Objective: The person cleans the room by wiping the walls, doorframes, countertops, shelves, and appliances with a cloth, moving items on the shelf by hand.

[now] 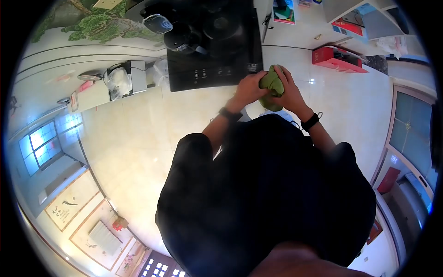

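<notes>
Glossy cream floor tiles (pixel 134 152) spread across the middle, catching white glare. A green tree mural (pixel 99 27) covers the wall at upper left; below it, at the left edge, a bright window (pixel 41 144) glows bluish. Framed decorative wall panels (pixel 67 205) fill the lower left. White shelving (pixel 364 13) stands upper right, above a pale-framed glass door (pixel 410 124) at the right edge

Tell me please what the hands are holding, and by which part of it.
A bunched green cloth, it seems: the left hand grips its left side, the right hand its right.
</notes>
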The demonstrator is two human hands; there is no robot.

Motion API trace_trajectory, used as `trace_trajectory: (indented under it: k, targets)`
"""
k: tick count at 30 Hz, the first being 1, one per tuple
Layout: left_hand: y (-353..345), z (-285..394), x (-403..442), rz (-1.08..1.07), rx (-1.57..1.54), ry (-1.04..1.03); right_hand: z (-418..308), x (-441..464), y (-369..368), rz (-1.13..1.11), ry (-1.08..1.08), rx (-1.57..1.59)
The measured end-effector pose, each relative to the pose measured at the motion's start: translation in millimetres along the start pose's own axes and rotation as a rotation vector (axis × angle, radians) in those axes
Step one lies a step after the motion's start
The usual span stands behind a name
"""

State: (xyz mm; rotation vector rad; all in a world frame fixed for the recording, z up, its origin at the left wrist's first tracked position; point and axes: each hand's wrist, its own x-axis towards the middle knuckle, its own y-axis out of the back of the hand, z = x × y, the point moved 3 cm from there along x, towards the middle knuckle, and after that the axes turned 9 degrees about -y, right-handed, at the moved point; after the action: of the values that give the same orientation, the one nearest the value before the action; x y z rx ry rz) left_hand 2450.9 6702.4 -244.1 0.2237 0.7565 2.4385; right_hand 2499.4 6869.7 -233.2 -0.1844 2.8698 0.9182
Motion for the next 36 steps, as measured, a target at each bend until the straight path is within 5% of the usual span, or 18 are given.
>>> trace_trajectory:
  k: [4, 11, 17, 22, 30, 36]
  targets:
    - [39, -48, -32, -0.043, -0.075, 0.143, -22, 23, -68, 0.007, -0.048, -0.001]
    - [128, -127, -101, 0.137, 0.206, 0.063, -66, 75, -205, -0.081, 0.084, -0.201]
    - [158, -190, -135, 0.176, 0.468, 0.199, -102, 123, -283, 0.01, 0.375, -0.333]
    - [171, -219, -110, 0.371, 0.464, 0.037, -111, 151, -284, 0.008, 0.234, -0.388]
    - [139, -212, -62, 0.145, 0.29, -0.017, -79, 129, -240, 0.194, 0.095, -0.348]
    - [99, -175, -64, -0.094, 0.26, -0.083, -72, 79, -203, 0.1, -0.051, -0.382]
